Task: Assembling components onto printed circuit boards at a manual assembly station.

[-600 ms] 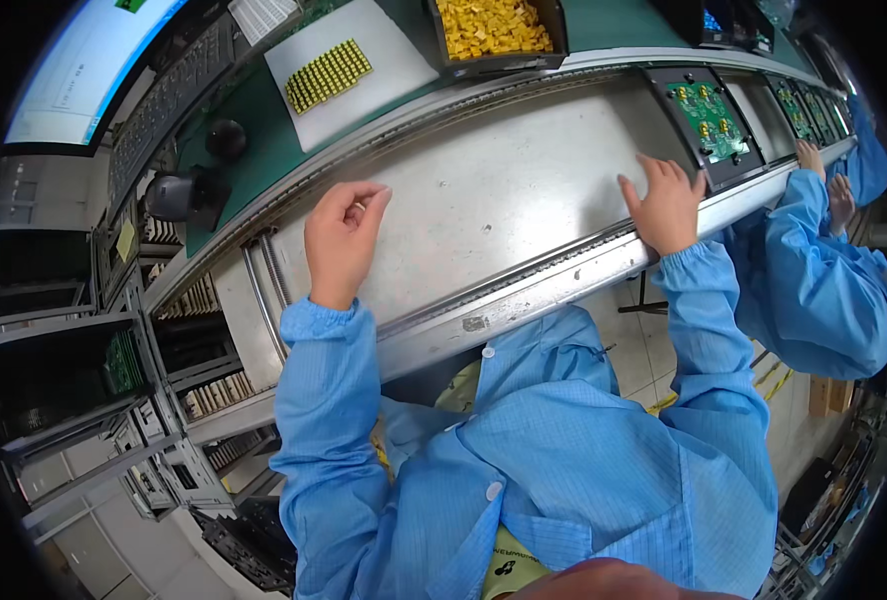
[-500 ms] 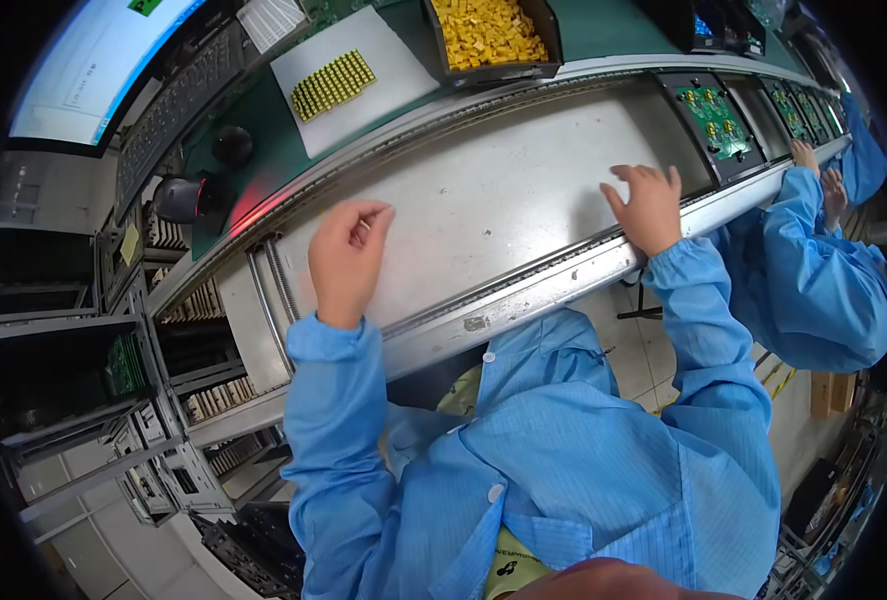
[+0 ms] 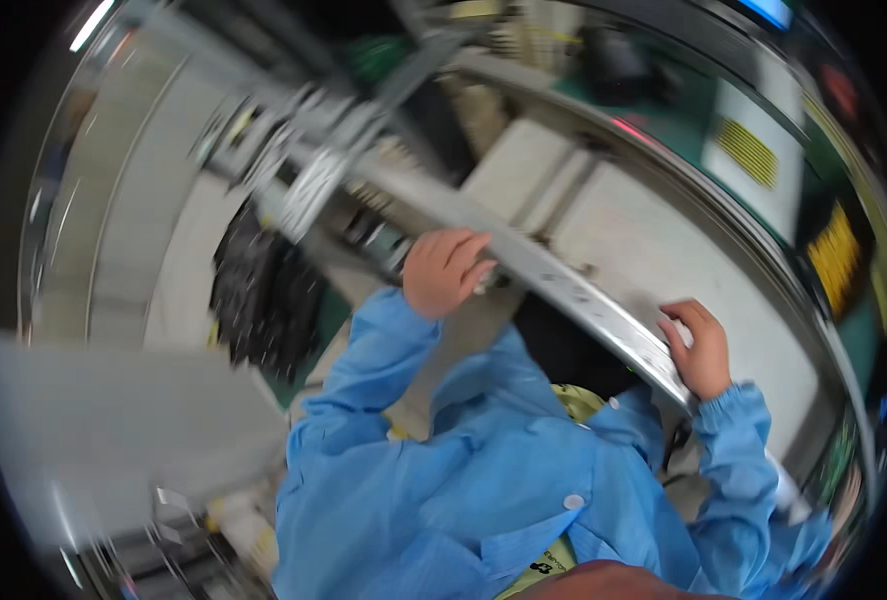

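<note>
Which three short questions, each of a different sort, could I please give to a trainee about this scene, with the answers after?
1. True or false: the left hand and the right hand both come out of blue sleeves.
2. Choose one. Which hand is nearer to the yellow striped block?
a) the left
b) the right
3. Fill the gap with a colour: the yellow striped block lies on a ____ sheet.

Key: 1. True. 2. b. 3. White.
</note>
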A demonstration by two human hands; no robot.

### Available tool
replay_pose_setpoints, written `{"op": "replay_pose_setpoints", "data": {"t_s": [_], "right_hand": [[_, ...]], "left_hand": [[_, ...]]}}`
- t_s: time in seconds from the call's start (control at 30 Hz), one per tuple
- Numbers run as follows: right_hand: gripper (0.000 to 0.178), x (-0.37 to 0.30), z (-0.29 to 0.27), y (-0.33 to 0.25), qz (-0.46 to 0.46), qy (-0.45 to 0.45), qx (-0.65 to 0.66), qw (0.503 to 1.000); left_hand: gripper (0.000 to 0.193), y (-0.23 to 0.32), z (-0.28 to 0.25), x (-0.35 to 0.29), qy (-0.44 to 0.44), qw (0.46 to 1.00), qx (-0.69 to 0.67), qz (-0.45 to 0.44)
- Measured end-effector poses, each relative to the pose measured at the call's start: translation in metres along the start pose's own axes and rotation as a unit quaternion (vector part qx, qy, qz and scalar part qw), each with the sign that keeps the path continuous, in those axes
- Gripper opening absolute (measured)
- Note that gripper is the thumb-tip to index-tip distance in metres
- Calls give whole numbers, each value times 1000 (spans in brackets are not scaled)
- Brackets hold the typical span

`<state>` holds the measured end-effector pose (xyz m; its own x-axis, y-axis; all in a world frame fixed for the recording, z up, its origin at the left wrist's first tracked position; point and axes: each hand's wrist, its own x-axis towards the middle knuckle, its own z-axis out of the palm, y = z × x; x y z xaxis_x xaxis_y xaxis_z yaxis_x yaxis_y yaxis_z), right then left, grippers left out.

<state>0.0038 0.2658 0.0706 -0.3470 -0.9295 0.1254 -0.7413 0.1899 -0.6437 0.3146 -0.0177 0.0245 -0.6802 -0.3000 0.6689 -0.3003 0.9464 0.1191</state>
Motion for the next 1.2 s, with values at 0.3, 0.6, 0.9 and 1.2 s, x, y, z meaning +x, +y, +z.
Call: {"op": "replay_pose_setpoints", "data": {"t_s": [0.3, 0.6, 0.9, 1.2], "right_hand": [[24, -1, 18, -1, 109, -131, 104, 980], [34, -5, 25, 8, 131, -148, 130, 972], [31, 3, 18, -4, 120, -129, 129, 976], [53, 2, 2, -2, 191, -11, 529, 827]], "left_hand": [[56, -88, -176, -168, -10, 903, 327, -279], [44, -134, -200, -146, -63, 839, 413, -349], [57, 19, -170, 22, -23, 981, 138, -131], [62, 84, 30, 94, 24, 946, 14, 324]]}}
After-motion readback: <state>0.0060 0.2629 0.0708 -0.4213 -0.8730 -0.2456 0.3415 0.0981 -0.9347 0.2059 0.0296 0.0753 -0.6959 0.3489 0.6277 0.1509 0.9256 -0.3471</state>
